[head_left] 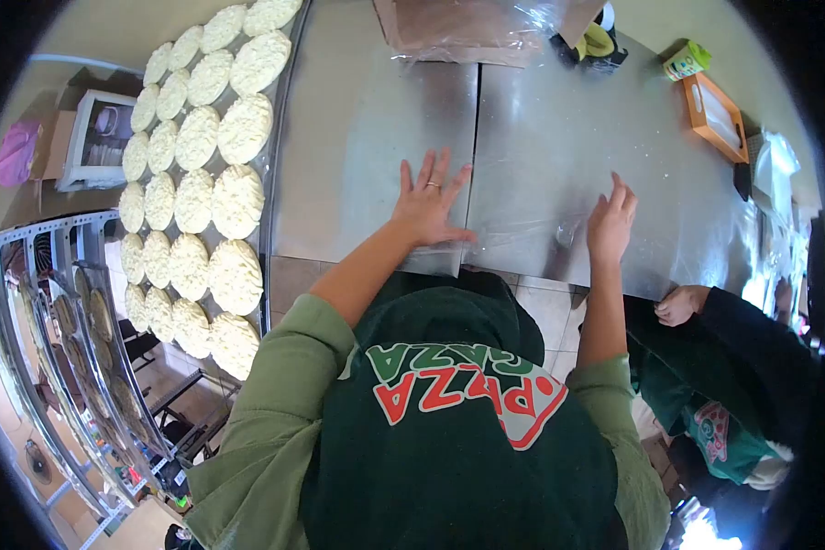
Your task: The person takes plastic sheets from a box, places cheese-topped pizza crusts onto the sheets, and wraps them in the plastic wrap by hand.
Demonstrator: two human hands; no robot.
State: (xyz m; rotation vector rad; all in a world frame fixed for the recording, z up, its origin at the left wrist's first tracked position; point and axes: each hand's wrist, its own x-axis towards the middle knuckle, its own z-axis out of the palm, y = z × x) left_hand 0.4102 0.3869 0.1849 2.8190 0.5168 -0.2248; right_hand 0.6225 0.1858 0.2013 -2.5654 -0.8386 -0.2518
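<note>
My left hand (pixel 428 206) lies on the metal tabletop with its fingers spread and a ring on one of them. Beneath and beside it, a sheet of clear plastic film (pixel 520 240) stretches flat along the near edge of the table. At the film's right end is my right hand (pixel 611 220), fingers extended and slightly bent, close to the metal surface. Nothing can be seen in either hand. The film is so transparent that its outline is hard to follow.
On the left, a long tray holds several rows of cheese-topped pizza bases (pixel 238 202). A cardboard box (pixel 458 32) wrapped in plastic stands at the back. A co-worker's hand (pixel 681 304) rests at the right table edge, near an orange-framed tray (pixel 713 117) and a green cup (pixel 687 60).
</note>
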